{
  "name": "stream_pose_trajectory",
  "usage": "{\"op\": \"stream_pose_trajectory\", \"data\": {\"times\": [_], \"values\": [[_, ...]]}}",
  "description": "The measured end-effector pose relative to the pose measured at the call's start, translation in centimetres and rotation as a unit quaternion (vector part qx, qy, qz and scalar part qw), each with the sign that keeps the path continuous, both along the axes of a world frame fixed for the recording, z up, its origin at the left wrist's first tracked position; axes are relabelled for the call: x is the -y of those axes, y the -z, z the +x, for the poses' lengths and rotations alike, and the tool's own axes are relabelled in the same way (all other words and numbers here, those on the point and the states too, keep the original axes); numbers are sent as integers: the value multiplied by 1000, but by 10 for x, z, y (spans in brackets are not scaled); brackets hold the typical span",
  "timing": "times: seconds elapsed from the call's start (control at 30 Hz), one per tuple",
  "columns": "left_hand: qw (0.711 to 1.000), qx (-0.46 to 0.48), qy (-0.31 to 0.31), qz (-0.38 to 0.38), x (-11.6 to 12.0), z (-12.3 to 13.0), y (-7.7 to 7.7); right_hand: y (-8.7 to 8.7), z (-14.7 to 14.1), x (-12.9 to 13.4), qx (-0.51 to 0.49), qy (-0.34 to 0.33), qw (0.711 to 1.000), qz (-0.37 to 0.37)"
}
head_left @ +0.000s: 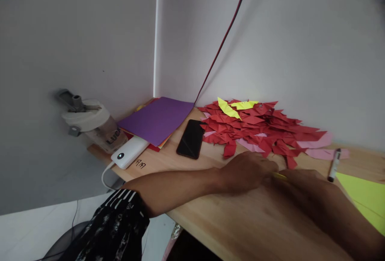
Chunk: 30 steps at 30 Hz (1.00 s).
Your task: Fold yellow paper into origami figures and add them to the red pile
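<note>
My left hand (248,172) and my right hand (309,189) meet low over the wooden table, both with fingers closed. Between them a small bit of yellow paper (280,176) shows; the fingers hide most of it. Just beyond my hands lies a heap of folded red paper pieces (255,126), with some pink ones among them. Two folded yellow paper pieces (228,109) rest on top of the heap. Right of my right hand are yellow paper sheets (365,197) and a marker (334,165).
A black phone (191,138) lies left of the heap. Purple paper (159,118) tops a stack of coloured sheets, beside a white power bank (130,151) with a cable. A lidded bottle (96,126) stands at the table's left edge. A red-black cord (224,38) runs up the wall.
</note>
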<state>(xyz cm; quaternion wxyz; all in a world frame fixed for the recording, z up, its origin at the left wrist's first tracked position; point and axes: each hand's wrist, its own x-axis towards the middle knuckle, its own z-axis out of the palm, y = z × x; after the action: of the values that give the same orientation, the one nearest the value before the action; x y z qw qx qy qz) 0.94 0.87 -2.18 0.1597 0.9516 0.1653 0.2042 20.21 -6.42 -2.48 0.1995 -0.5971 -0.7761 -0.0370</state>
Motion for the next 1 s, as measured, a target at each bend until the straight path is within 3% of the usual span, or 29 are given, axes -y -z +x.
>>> {"op": "stream_pose_trajectory", "data": {"times": [0.1,0.4,0.7,1.0], "values": [[1000,-11,-7,23,2,-1,-1,-4,-2,1,-6,-50,998,-49],[997,-36,-59,-45,-1,-2,-4,1,5,-1,3,-8,997,-74],[975,48,-90,-197,-10,-2,-4,-17,3,-1,-24,4,994,-102],[974,29,-93,-205,-12,-1,-6,-25,7,-3,-81,5,986,-145]]}}
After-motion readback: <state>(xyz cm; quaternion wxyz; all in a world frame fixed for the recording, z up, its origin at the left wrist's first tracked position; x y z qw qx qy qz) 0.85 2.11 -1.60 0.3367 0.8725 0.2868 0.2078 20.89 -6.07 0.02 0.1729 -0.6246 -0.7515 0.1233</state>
